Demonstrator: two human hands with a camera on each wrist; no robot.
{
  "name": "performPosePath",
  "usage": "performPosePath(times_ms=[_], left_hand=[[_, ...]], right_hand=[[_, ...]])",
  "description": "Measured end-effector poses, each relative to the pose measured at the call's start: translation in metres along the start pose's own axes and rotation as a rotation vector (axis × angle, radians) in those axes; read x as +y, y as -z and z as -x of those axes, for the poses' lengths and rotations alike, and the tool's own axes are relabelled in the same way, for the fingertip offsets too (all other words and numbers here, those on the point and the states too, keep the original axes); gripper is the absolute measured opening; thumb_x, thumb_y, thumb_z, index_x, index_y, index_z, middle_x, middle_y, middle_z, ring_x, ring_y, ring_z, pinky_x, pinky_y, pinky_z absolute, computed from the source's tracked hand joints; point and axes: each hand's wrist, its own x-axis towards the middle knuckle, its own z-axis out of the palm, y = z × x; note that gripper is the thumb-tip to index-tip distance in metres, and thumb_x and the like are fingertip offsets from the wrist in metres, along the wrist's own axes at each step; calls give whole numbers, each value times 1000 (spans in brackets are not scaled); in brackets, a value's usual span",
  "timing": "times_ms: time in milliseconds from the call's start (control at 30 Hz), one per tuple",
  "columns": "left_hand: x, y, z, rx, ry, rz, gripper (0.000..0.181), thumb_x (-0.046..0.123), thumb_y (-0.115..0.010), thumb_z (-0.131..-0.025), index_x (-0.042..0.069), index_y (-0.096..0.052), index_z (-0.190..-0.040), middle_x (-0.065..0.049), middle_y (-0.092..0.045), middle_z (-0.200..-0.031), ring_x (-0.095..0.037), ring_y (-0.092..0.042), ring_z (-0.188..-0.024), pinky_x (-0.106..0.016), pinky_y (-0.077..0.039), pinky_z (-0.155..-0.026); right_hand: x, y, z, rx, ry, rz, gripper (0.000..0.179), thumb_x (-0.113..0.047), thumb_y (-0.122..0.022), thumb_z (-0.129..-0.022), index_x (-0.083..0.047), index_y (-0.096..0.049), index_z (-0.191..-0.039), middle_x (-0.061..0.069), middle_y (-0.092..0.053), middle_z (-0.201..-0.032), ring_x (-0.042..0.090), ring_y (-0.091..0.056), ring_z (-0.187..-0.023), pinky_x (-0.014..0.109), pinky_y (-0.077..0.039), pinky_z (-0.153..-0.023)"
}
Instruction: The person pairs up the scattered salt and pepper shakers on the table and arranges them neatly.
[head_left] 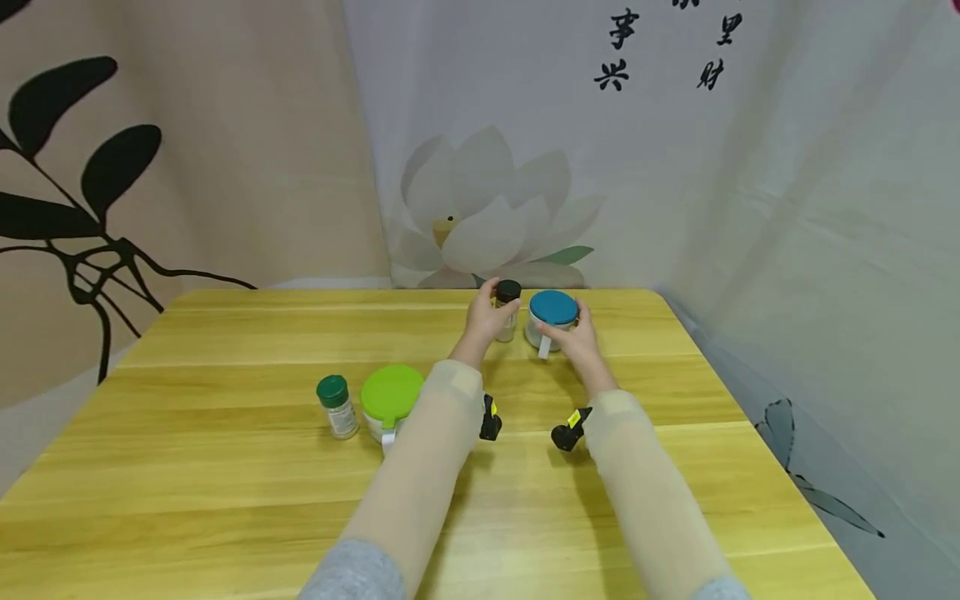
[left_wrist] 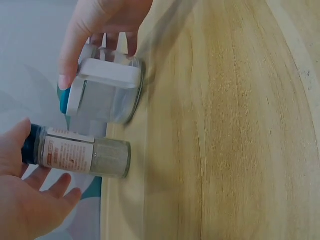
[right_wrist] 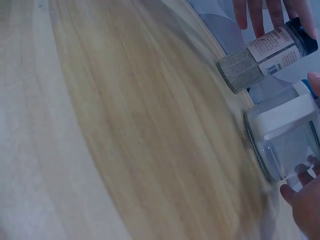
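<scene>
At the table's far edge my left hand [head_left: 483,323] [left_wrist: 31,200] holds a spice jar [head_left: 507,292] [left_wrist: 75,154] by its black cap, thumb on one side and fingers on the other. The jar is clear glass with a printed label and greyish contents. Just to its right, my right hand [head_left: 583,342] [right_wrist: 309,207] grips a glass canister [head_left: 553,308] [right_wrist: 287,125] with a blue lid and white handle. The handle points toward me. Its fingers wrap the far side in the left wrist view. The two containers stand upright, a small gap apart.
A green-lidded canister [head_left: 392,393] with a white handle stands nearer me, partly behind my left forearm. Left of it is a green-capped spice jar [head_left: 337,407]. The wooden table [head_left: 225,500] ends just behind the held containers, before a printed curtain [head_left: 525,108].
</scene>
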Motion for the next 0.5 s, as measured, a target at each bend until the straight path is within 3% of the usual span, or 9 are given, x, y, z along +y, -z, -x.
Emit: performPosePath(times_ms=[500], left_hand=[[2, -1, -1, 9, 3, 8, 57, 27, -61, -96, 14, -38, -146, -15, -42, -143, -32, -38, -131, -46, -35, -104]], right_hand=[[4, -2, 0, 24, 14, -32, 102, -27, -80, -80, -14, -10, -154, 13, -16, -156, 30, -16, -142, 48, -21, -111]])
